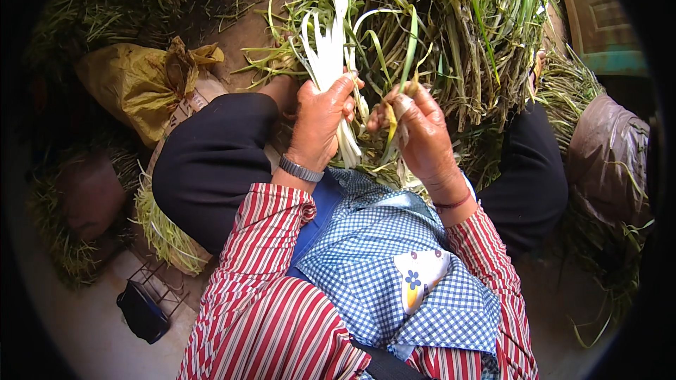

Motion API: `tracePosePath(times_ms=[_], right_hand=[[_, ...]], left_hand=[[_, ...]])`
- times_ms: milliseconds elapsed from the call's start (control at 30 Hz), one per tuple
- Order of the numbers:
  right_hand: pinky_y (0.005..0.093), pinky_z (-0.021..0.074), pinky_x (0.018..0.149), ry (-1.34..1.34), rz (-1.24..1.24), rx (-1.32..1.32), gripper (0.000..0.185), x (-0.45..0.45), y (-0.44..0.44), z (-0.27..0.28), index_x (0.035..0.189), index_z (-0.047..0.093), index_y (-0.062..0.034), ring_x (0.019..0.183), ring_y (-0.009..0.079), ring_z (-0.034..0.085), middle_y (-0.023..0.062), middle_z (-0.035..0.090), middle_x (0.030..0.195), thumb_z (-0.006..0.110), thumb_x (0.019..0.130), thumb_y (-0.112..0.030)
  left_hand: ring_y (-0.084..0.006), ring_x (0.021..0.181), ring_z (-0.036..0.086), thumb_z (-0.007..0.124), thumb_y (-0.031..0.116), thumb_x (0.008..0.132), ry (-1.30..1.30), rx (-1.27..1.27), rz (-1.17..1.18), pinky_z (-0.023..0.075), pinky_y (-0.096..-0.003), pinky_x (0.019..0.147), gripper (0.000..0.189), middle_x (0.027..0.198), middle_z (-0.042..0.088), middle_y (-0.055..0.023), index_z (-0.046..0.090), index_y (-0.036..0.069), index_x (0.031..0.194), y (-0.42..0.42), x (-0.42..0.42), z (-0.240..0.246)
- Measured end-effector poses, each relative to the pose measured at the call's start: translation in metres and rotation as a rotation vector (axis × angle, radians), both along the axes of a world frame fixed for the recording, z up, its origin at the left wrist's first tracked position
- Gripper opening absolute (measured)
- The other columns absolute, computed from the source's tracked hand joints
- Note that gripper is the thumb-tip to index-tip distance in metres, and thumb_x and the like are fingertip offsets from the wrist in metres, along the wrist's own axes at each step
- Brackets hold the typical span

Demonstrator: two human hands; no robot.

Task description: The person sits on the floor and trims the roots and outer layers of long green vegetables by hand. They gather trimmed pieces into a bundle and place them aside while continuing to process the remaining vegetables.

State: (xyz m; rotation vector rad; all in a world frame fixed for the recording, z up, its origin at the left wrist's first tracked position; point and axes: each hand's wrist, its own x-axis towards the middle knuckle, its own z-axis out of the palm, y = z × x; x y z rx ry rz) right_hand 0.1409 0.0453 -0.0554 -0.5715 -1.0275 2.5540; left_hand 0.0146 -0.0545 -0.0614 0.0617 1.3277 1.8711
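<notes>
My left hand (323, 116) is closed around a bunch of pale, peeled stalks (326, 47) that look like garlic chives or a similar allium. Their white ends fan out above my fist and a few stick out below it. Beside it, my right hand (420, 124) pinches a green and yellow leafy stalk (410, 58) with withered, papery skin hanging from the fingers. The exact finger grip is partly hidden. Just beyond both hands rises a large heap of unpeeled stalks (449, 47), green mixed with dry brown. Loose peelings lie below my hands, over the checked apron (364, 237).
At left lies a tied yellow sack (129, 84), near a bundle of pale green stalks (166, 227). A black pouch-like object (141, 311) rests by a wire frame. Wrapped stalks in grey-brown plastic (607, 158) stand at right, below a wooden door (602, 10).
</notes>
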Motion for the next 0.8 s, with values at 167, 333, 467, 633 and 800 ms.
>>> tracePosePath(times_ms=[167,333,467,633,800], right_hand=[[0.0218,0.0419,0.060,-0.050,0.112,0.035,0.013,0.002,-0.003,0.001,0.100,0.054,-0.0045,0.066,0.0080,0.049,0.0001,0.054,0.079,0.054,0.098,-0.017],[0.0190,0.0343,0.051,-0.087,0.296,0.067,0.016,0.025,0.004,0.009,0.097,0.054,-0.0043,0.058,0.0048,0.043,-0.0019,0.051,0.074,0.056,0.097,-0.020],[0.0179,0.0308,0.047,-0.322,0.367,0.131,0.016,0.068,0.012,0.013,0.096,0.054,-0.0045,0.055,0.0024,0.040,-0.0043,0.049,0.072,0.057,0.096,-0.021],[0.0303,0.0442,0.053,-0.738,0.295,0.944,0.009,0.106,0.041,-0.007,0.097,0.058,-0.0006,0.058,0.0165,0.056,0.0082,0.056,0.073,0.059,0.090,-0.007],[0.0419,0.0510,0.073,-0.722,0.100,1.617,0.026,0.092,0.040,0.017,0.103,0.059,-0.0028,0.085,0.0354,0.063,0.0105,0.063,0.105,0.059,0.078,0.002]], left_hand=[[-0.0035,0.053,0.048,0.058,0.007,0.094,0.049,-0.063,0.090,0.0401,-0.0185,0.046,0.013,0.082,0.065,-0.0050,0.059,-0.002,0.103,0.001,0.002,-0.004],[-0.0045,0.053,0.044,0.059,0.007,0.093,0.042,-0.014,0.199,0.0389,-0.0200,0.047,0.011,0.082,0.063,-0.0057,0.060,-0.001,0.100,0.002,-0.016,0.001],[-0.0039,0.055,0.045,0.058,0.007,0.094,0.107,0.020,0.318,0.0395,-0.0202,0.049,0.011,0.083,0.064,-0.0051,0.060,-0.001,0.099,-0.005,-0.043,0.000],[-0.0038,0.056,0.046,0.059,0.009,0.094,0.056,0.002,0.155,0.0398,-0.0187,0.047,0.013,0.083,0.063,-0.0054,0.059,-0.001,0.102,-0.004,-0.037,0.002],[-0.0040,0.055,0.047,0.061,0.007,0.093,-0.026,0.060,0.009,0.0408,-0.0191,0.047,0.015,0.084,0.064,-0.0076,0.058,-0.002,0.103,-0.003,-0.025,0.001]])
